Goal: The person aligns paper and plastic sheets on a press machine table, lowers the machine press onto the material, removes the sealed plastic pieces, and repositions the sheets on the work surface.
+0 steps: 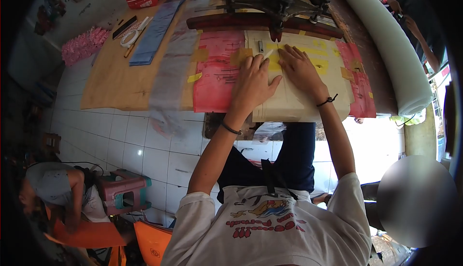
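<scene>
My left hand (254, 83) rests on a cream sheet (299, 103), fingers slightly bent and thumb spread away. A small white stick-like piece (268, 53) lies just past its fingertips; whether they touch it I cannot tell. Close by is a small dark metal piece (261, 46). My right hand (301, 72) lies flat on the same sheet with fingers stretched out, near yellow patches (318, 65). Red sheets show on both sides, the left one (217, 82) held with tan tape. Just beyond the hands stands a dark metal machine (277, 5) with a reddish crossbar (231, 22).
Left on the wooden table (111, 90) are blue strips (149, 44), a tape roll (129, 38) and clear plastic film (169, 73). A thick white roll (386, 44) runs along the right edge. A person (62, 189) bends over orange material at lower left, by stools (128, 189).
</scene>
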The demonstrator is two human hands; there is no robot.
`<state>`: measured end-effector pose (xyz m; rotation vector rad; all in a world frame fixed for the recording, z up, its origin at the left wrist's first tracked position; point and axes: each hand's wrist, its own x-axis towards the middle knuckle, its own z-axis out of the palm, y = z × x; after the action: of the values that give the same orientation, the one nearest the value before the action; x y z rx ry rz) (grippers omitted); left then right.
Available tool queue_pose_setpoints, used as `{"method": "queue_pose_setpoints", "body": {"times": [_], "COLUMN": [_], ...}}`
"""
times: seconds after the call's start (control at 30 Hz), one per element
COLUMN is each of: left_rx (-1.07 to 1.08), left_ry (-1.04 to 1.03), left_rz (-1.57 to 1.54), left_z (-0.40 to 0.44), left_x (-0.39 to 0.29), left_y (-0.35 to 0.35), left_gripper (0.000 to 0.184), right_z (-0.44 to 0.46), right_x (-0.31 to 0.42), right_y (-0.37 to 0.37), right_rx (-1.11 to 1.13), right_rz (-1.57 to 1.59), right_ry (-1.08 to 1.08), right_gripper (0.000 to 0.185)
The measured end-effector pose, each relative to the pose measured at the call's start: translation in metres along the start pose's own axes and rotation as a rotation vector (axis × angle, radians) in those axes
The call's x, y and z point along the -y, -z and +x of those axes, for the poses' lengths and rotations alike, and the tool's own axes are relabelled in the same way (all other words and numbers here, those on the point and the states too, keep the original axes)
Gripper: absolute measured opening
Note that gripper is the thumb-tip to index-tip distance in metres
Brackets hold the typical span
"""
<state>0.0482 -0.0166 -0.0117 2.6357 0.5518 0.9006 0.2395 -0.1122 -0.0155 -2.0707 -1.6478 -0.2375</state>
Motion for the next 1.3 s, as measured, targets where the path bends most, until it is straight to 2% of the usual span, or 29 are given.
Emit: {"method": "queue_pose_setpoints", "body": {"times": [0.4,0.6,0.77,1.1,1.2,1.3], "left_rx": [0.013,0.001,0.018,0.023,0.021,0.017], "left_ry": [-0.025,-0.039,-0.025,-0.028,-0.022,-0.019], "left_rz": [-0.007,0.001,-0.035,-0.011,-0.002,-0.016], "left_z": [0.003,0.002,0.003,0.006,0.005,0.005], "left_x": [0.002,0.004,0.004,0.004,0.004,0.005], "left_y": [-0.001,-0.002,0.002,0.001,0.0,-0.001], "left_gripper": [0.061,0.06,0.061,0.063,0.063,0.064], "right_z": [0.014,0.011,-0.006,0.048,0.055,0.055], "right_x": [-0.004,0.006,0.02,0.002,-0.001,-0.009], "right_y": [-0.006,0.011,0.022,-0.008,-0.022,-0.035], "right_rx": [-0.075,-0.111,-0.066,0.091,0.121,0.019], "right_rz": [-0.007,0.176,0.157,-0.065,-0.001,0.007], "right_ry": [0.03,0.003,0.044,0.178,0.143,0.168], "right_gripper": [0.039,0.036,0.036,0.039,0.039,0.044]}}
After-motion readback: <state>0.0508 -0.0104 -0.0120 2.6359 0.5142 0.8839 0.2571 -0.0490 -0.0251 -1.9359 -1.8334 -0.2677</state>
